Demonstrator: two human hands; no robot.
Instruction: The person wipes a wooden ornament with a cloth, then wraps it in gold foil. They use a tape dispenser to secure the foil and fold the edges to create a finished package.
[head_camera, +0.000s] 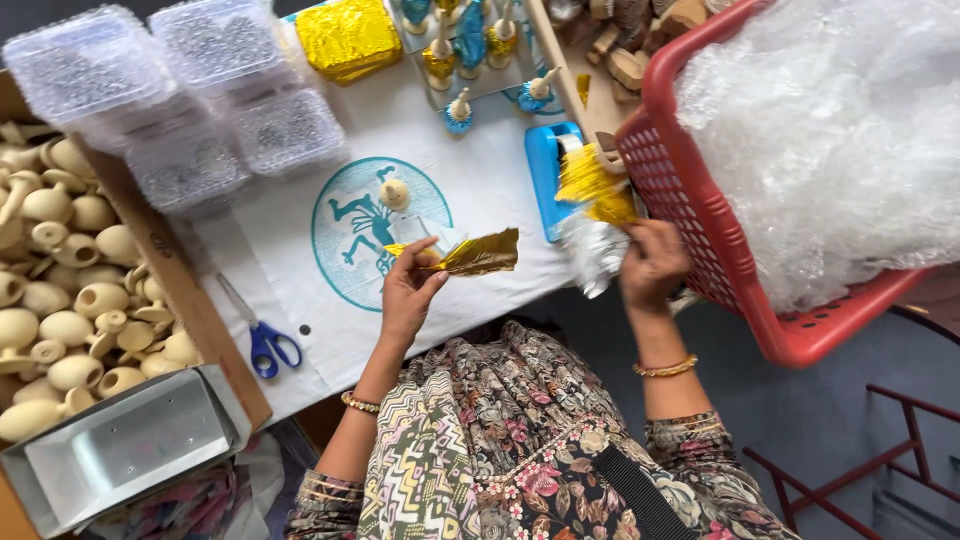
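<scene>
The left hand (408, 290) is raised over the near edge of the white cloth-covered desk (480, 190). Its fingers are closed in a pinch on one end of a crumpled strip of shiny gold foil (478, 255), which sticks out to the right, above the desk surface. The right hand (652, 262) is at the right edge of the desk, beside the red plastic basket full of clear bubble wrap (700, 215). Its fingers are bent around a bunch of gold and silver foil pieces (592, 205); how firmly they are closed, I cannot tell, because the back of the hand hides them. This bunch lies partly over a blue plastic tape dispenser (545, 175).

A small pale wooden knob-shaped piece (394, 194) stands on the round teal print in the middle of the cloth, just beyond the left hand. Scissors with blue handles (262, 335) lie near the front left edge of the desk. At the far edge there is a flat stack of gold foil sheets (347, 38) and several small figures already wrapped in gold and blue foil (455, 50). Clear plastic boxes (170, 90) stand at the far left corner. To the left of the desk, a cardboard box holds many unpainted wooden pieces (70, 300), and a grey metal tray (125, 450) rests at its near corner.
</scene>
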